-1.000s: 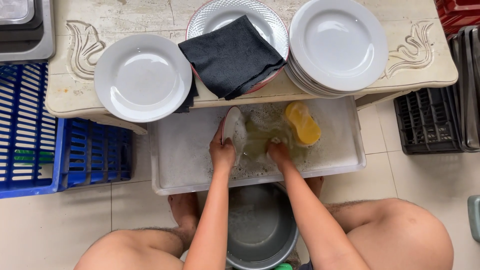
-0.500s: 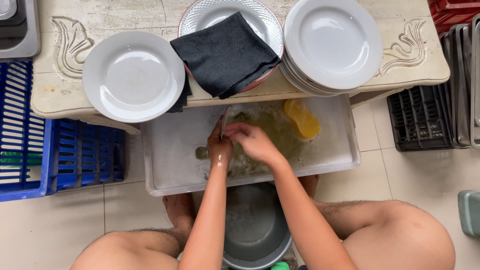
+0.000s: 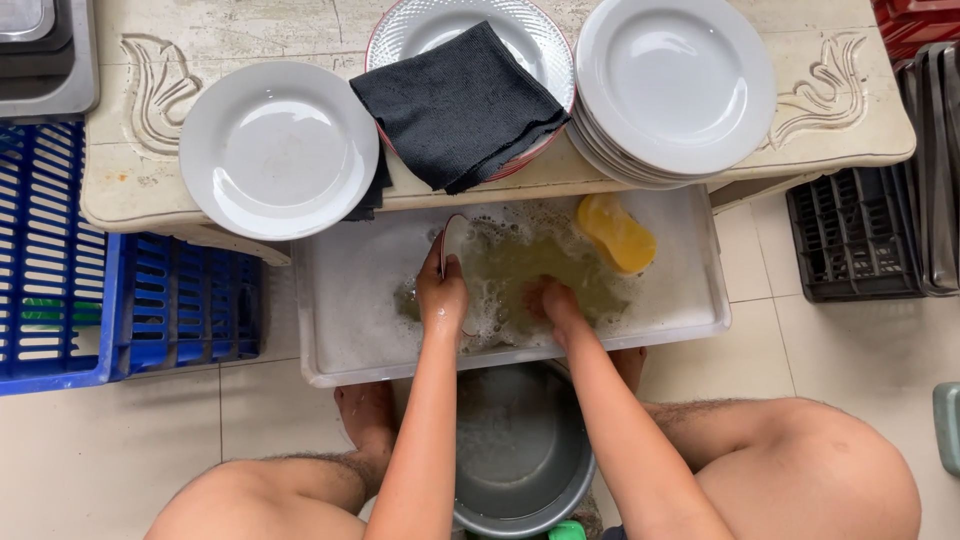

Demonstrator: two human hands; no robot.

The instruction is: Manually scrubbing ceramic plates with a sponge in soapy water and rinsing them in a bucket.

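Since half a second ago: your right hand [image 3: 553,303] has dropped away from the plate and now sits lower in the soapy water, apart from your left hand [image 3: 441,293]; the plate [image 3: 452,240] has come up on edge.

Item 1 — left hand. It grips the plate, red-rimmed and white, held nearly upright with its lower part in the suds; fingers are wrapped over its edge.

Item 2 — right hand. It is partly under the foam, fingers curled; whether it holds anything you cannot tell from this view.

Item 3 — white tub [image 3: 350,330]. Rectangular, on the floor under the table edge, it is filled with murky, foamy water. Both your hands are inside it.

Item 4 — yellow sponge [image 3: 617,232]. It floats at the far right of the tub, well apart from either hand.

Item 5 — table [image 3: 130,190]. Pale and carved, it stands beyond the tub. On it lie a single white plate [image 3: 279,148] at left, a patterned red-rimmed plate [image 3: 420,25] at centre with a black cloth [image 3: 460,105] draped across it, and a stack of white plates [image 3: 675,85] at right.

Item 6 — grey metal basin [image 3: 520,450]. It sits between your knees, nearer you than the tub.

Item 7 — blue crate [image 3: 70,260]. It stands left of the tub on the tiled floor.

Item 8 — black crate [image 3: 850,240]. It stands to the right.
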